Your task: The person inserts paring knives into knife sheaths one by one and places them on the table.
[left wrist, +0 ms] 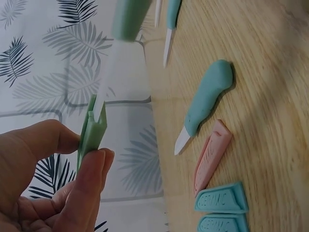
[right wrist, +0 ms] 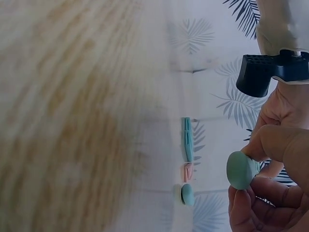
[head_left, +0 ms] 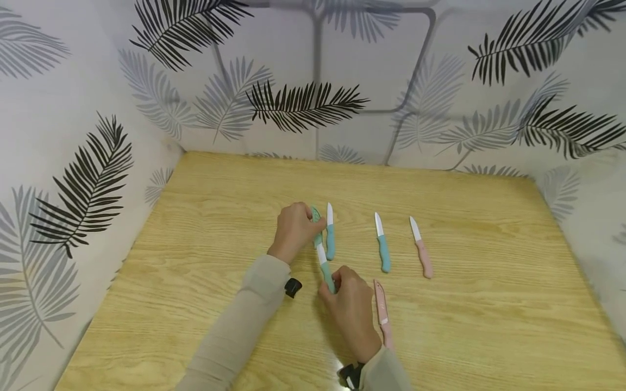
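Observation:
My left hand (head_left: 295, 228) pinches a green knife sheath (left wrist: 92, 131) between thumb and fingers, above the table. The right hand (head_left: 353, 307) grips the handle end of a green-handled paring knife (head_left: 327, 276) with a white blade. The blade points into the mouth of the sheath, its tip hidden inside, and part of the blade shows between sheath and handle. In the right wrist view the rounded butt of the green handle (right wrist: 240, 170) shows between my fingers. A blue-handled knife (head_left: 330, 241) lies just right of my left hand.
Another blue-handled knife (head_left: 383, 252) and a pink-handled knife (head_left: 424, 259) lie further right. A pink knife in its sheath (head_left: 381, 305) lies beside my right hand. The left wrist view shows a loose pink sheath (left wrist: 212, 157) and two blue sheaths (left wrist: 222, 199) on the wooden table (head_left: 489, 304).

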`<move>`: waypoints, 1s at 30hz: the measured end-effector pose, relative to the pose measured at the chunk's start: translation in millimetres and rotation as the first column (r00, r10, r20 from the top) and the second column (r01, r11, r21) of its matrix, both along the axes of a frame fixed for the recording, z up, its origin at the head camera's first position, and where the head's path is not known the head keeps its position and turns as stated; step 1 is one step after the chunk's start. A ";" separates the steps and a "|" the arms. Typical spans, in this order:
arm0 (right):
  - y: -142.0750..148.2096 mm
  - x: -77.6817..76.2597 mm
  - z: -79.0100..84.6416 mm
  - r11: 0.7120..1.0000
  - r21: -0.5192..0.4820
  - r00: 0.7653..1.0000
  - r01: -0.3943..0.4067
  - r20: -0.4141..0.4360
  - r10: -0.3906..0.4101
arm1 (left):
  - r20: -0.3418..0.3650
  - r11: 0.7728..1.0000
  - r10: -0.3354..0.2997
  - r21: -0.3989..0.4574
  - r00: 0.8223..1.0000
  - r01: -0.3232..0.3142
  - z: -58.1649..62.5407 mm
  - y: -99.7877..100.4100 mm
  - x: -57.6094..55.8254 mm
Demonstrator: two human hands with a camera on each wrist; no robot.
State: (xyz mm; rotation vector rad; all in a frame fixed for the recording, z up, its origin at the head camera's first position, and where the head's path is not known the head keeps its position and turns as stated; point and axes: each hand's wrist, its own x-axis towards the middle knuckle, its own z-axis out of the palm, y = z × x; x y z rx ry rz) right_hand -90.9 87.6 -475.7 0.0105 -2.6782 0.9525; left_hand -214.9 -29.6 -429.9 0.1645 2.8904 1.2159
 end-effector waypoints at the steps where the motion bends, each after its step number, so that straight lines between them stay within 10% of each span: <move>1: -0.5 -0.8 0.6 1.000 -0.007 1.000 0.001 0.008 -0.001 | -0.002 1.000 0.006 0.007 1.000 -0.006 -0.3 0.1 0.7; 30: 4.9 -15.3 -0.5 0.999 0.029 0.999 0.038 0.018 -0.039 | -0.025 0.999 -0.014 0.037 1.000 0.015 -10.4 16.2 15.1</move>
